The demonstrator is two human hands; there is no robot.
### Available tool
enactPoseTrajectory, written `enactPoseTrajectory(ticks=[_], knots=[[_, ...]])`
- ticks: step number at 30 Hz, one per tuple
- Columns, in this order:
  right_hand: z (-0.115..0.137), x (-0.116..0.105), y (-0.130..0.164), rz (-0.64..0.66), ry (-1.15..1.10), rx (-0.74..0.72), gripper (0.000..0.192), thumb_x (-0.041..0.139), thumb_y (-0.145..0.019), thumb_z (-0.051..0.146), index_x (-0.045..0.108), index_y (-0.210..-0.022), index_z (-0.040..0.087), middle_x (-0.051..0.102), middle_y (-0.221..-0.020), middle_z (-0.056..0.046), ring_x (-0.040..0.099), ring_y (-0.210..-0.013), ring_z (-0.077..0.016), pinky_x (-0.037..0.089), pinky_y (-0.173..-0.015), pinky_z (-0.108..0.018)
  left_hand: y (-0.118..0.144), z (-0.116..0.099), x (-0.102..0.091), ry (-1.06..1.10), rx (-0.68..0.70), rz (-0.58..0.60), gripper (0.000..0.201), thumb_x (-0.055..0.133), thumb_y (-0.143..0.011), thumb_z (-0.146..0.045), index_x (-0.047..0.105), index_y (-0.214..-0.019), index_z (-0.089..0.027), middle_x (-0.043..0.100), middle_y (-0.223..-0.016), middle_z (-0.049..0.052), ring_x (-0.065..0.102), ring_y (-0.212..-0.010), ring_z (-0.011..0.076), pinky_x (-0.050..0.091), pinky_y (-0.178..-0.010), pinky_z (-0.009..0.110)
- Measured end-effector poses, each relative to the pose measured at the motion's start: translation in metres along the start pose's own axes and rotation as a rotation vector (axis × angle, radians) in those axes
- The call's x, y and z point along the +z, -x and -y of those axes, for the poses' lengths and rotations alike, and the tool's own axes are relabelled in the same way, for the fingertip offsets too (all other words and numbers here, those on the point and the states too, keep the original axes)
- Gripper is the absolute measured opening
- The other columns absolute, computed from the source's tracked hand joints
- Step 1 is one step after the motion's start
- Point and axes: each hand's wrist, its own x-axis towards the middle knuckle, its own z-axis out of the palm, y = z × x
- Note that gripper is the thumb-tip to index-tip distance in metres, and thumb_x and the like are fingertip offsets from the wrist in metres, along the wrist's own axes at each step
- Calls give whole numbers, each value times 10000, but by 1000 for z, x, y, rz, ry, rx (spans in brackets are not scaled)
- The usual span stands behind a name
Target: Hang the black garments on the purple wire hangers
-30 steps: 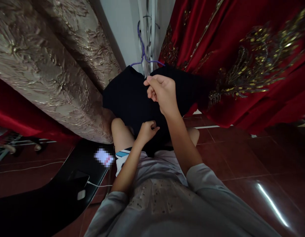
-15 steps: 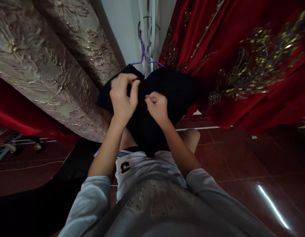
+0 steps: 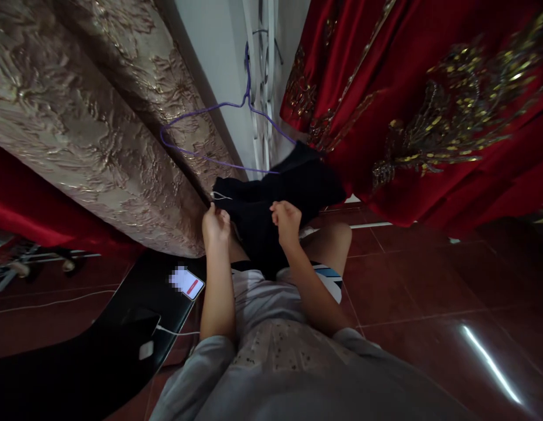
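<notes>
A dark garment (image 3: 258, 199) hangs by one side from a purple wire hanger (image 3: 201, 110); the hanger's left arm is bare. My left hand (image 3: 216, 227) is closed on the garment's left edge, just below a thin white loop (image 3: 222, 196). Closed too, my right hand (image 3: 287, 221) grips the cloth at its middle, fingertips curled in. The lower part of the garment drops between my knees. The hanger's hook sits on a white metal stand (image 3: 263, 88).
Textured beige fabric (image 3: 100, 117) hangs at left, red cloth with gold sequins (image 3: 451, 117) at right. On a black bench (image 3: 109, 333) lie a lit phone (image 3: 193, 285), a dark device with a white cable (image 3: 177, 333) and a small white item (image 3: 145, 350). The floor (image 3: 412, 280) is red tile.
The garment's left side has come off the hanger, baring its left arm. Both hands have moved down towards me with the cloth. My left arm has shifted right, uncovering the phone.
</notes>
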Motion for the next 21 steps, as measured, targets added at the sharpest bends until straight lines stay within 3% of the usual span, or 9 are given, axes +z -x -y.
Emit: enactPoseTrajectory(ticks=[2, 5, 8, 11, 13, 16, 19, 21], knots=[[-6, -21, -4, 3, 42, -3, 271, 528, -832, 449, 536, -726, 200, 456, -540, 38, 420, -509, -97, 336, -532, -239, 22, 1, 10, 36, -65, 22, 271, 690, -893, -389, 578, -760, -181, 617, -694, 4, 608, -626, 112, 545, -667, 244], [-7, -33, -7, 207, 113, -21, 272, 705, -726, 378, 632, -908, 189, 656, -776, -11, 586, -710, -131, 439, -663, -244, 50, -16, 36, 0, -18, 140, 250, 777, -835, -405, 663, -860, -183, 652, -806, 13, 648, -732, 137, 553, -733, 266], [-4, -21, -2, 463, 104, -124, 603, 813, -647, 321, 617, -1205, 203, 689, -1200, -67, 635, -1096, -196, 491, -914, -282, 70, -41, 65, -249, 287, 276, 188, 707, -924, -383, 708, -928, -195, 652, -850, 25, 643, -812, 160, 534, -791, 277], [5, -2, 5, 570, 96, -175, 490, 690, -800, 379, 601, -1238, 177, 675, -1222, -85, 617, -1166, -227, 481, -1006, -325, 72, -59, 72, -459, 566, 298, 167, 667, -965, -370, 728, -958, -215, 654, -981, 58, 628, -998, 205, 512, -925, 325], [17, 5, 2, 610, 173, -174, 290, 578, -874, 362, 652, -1069, 162, 706, -1036, -65, 651, -1015, -223, 511, -914, -326, 64, -63, 60, -470, 590, 328, 213, 674, -956, -425, 734, -1009, -228, 647, -1103, 77, 608, -1101, 230, 503, -982, 346], [42, 12, -19, 720, 242, -377, 199, 491, -876, 211, 674, -946, 176, 706, -945, -28, 659, -946, -193, 510, -900, -307, 47, -51, 25, -408, 355, 519, 404, 626, -950, -564, 715, -1143, -220, 679, -1130, 90, 639, -1076, 242, 531, -967, 337], [54, 16, -57, 551, 181, -619, 316, 459, -861, 117, 684, -1057, 218, 702, -1095, -22, 633, -1121, -172, 450, -1070, -310, 37, -28, -15, -621, 69, 852, 436, 671, -887, -612, 740, -985, -193, 728, -901, 69, 669, -850, 237, 565, -844, 325], [49, 13, -81, 368, 250, -608, 256, 479, -896, 148, 680, -1033, 225, 694, -1028, -34, 637, -1093, -181, 439, -1097, -337, 32, -16, -39, -813, -45, 1019, 377, 727, -832, -573, 730, -849, -196, 729, -786, 49, 660, -732, 230, 565, -751, 315]])
